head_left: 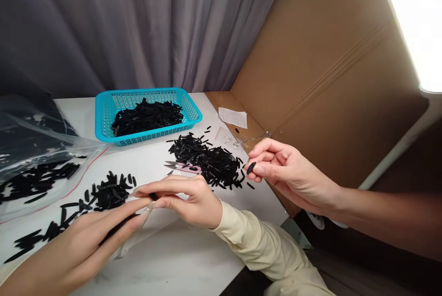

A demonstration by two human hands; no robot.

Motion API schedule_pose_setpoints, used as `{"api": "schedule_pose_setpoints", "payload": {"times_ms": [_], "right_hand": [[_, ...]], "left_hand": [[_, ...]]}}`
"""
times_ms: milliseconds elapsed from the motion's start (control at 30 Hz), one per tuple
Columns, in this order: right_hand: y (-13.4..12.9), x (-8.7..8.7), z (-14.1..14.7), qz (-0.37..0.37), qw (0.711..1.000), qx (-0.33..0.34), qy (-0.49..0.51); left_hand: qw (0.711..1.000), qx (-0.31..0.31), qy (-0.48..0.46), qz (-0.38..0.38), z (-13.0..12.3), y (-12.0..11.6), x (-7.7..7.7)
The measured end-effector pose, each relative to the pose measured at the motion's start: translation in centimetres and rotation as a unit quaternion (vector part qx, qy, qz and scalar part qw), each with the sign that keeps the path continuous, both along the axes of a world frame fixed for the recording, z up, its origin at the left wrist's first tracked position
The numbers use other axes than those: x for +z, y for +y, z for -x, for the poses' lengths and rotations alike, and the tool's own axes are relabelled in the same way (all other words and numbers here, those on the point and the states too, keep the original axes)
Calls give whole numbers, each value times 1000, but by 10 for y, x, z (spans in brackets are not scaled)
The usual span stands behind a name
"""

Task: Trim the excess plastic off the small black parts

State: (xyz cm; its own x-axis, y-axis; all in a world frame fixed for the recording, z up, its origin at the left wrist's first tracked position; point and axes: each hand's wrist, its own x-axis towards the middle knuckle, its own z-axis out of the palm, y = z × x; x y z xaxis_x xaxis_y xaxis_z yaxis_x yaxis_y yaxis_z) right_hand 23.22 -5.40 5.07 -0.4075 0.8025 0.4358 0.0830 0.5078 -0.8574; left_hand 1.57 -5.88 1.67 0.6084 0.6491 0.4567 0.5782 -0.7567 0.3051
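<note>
My left hand (93,236) comes in from the lower left, its fingers closed around a dark strip (119,228) and what looks like clear plastic film (133,239). Just beside it, my right hand (188,197), in a cream sleeve, pinches a small black piece (154,196) at the left fingertips. The two hands meet over the white table (193,259). Behind them lies a loose heap of slim black pieces (110,192). Pink-handled thread snips (188,167) rest by a larger heap of black pieces (214,165). The fingers partly hide what I hold.
Another person's hand (279,167) reaches in from the right, pinching a black piece (251,168). A blue basket (148,138) of black pieces stands at the back. At left lies a clear zip bag (74,184) with more pieces. A paper slip (233,117) lies near the cardboard wall (311,66).
</note>
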Motion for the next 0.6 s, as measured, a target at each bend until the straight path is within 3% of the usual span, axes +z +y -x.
{"api": "schedule_pose_setpoints", "payload": {"times_ms": [33,233,333,433,600], "right_hand": [[0,-1,0,-21,1000,-14,-7],[1,-3,-3,-87,994,-68,-24],[1,4,-8,-47,995,-84,25],[2,11,-13,23,991,-41,129],[2,12,-13,90,974,20,206]], "left_hand": [[999,-40,20,29,-2,2,5],[996,-29,-14,88,-11,7,21],[995,-48,-11,87,-13,9,19],[995,-45,-12,92,-12,12,19],[998,-19,-39,37,-13,15,37]]}}
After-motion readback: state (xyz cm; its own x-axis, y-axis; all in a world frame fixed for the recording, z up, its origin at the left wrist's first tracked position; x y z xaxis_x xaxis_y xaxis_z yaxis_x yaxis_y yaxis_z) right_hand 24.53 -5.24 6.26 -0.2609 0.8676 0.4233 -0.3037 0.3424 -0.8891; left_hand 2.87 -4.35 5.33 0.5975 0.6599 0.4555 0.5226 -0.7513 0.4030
